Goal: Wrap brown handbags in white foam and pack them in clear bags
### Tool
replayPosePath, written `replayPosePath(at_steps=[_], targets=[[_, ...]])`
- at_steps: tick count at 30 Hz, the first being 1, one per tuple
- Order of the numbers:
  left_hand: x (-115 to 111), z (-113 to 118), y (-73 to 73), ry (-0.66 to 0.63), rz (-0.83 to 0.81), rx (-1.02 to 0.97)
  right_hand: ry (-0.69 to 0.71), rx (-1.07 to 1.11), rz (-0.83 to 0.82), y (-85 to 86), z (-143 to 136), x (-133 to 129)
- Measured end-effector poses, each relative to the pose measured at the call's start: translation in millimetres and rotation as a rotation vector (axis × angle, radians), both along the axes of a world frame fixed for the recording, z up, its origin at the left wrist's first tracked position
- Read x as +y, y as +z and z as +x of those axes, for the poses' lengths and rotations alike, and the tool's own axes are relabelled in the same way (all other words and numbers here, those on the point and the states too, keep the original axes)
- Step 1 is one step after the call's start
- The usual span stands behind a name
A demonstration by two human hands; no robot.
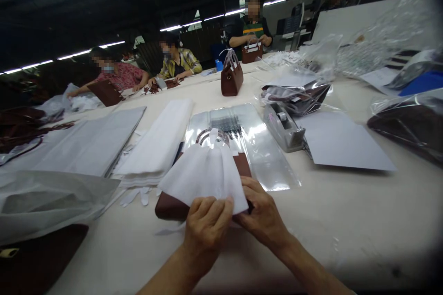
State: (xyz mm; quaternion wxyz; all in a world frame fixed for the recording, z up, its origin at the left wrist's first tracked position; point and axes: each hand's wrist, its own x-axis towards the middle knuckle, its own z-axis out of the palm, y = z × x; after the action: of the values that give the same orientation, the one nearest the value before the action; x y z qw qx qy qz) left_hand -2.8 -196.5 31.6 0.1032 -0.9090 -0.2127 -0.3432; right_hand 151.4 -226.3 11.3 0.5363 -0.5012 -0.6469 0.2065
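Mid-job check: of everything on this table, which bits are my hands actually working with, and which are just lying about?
In hand:
- left hand and right hand, both gripping the white tissue sheet
- dark maroon leather handbag under that sheet
- clear plastic sleeve just behind it

Lying about:
- grey tape dispenser
- folded white paper stack
- grey card sheet
- upright maroon handbag

White tissue paper (204, 173), maroon handbag (172, 206), grey tape dispenser (284, 127), cream table (346, 203)

handbag (169, 207) mostly hidden under white cloth (204, 177), dark bag (38, 258) cut off bottom-left
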Motion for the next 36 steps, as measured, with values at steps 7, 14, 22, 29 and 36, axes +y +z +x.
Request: replayPosePath(at_steps=[7, 14, 22, 29, 36], targets=[[5.6, -2.9, -22.5, 0.061, -0.013, -0.112, 0.113, -0.05, -0.249, 6.9, 30.5, -12.2], [5.8, -4.3, -19.7, 0.04, -0.041, -0.112, -0.048, 0.059, -0.189, 1.5, 11.6, -20.2], [7.4, -10.2, -16.3, -0.124, -0.069, -0.137, -0.176, 0.113, -0.25, -0.4, 6.3, -13.9], [5.3, -9.7, -17.8, -0.134, -0.051, -0.056, -0.187, 0.101, -0.234, -2.0, 6.0, -9.2], [3.8, -17.5, -25.3, -0.137, -0.002, 0.043, -0.164, 0.094, -0.215, -8.0, 7.1, -5.0]])
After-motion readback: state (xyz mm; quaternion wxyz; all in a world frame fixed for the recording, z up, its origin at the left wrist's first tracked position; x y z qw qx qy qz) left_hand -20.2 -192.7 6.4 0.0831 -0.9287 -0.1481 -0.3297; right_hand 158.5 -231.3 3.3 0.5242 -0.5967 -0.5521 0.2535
